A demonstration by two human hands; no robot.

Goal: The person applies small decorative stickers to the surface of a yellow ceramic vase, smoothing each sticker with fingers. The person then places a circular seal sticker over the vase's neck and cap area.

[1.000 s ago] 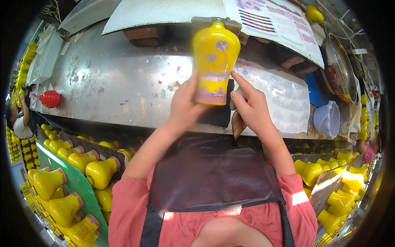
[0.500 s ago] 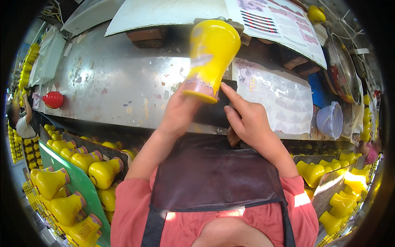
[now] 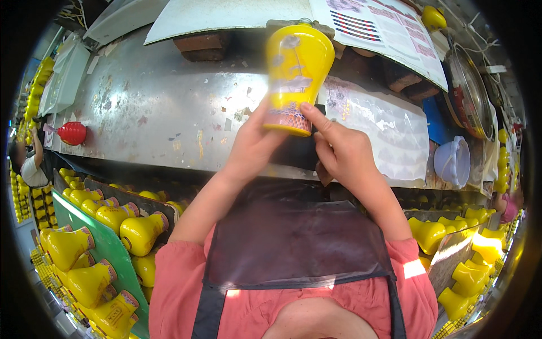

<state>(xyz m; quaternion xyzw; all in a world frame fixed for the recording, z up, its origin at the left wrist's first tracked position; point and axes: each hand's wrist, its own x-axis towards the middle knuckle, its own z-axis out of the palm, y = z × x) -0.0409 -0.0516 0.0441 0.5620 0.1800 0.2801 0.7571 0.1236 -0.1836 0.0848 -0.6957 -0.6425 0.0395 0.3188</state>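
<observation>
My left hand (image 3: 253, 140) grips a glossy yellow vase (image 3: 299, 59) near its narrow end, which points toward me. Grey and mauve flower designs and a patterned band show on the vase. My right hand (image 3: 347, 151) has its index finger stretched out, touching the band. Its other fingers are curled, and a small brown piece (image 3: 324, 174) sticks out below them. That piece's kind is unclear, as the hand covers most of it. Behind the vase, a dark pad lies on the metal worktable (image 3: 152, 121).
A printed decal sheet (image 3: 378, 135) and a lilac bucket (image 3: 453, 164) are at the right. Bricks (image 3: 204, 46) prop up a white board at the back. A red ribbed container (image 3: 72, 133) stands left. Several yellow vases (image 3: 141, 233) lie on racks at both sides.
The vase has turned in my left hand, bringing its flower design into view, and shifted slightly right. My right index finger has moved up onto the band; the brown piece has moved with that hand.
</observation>
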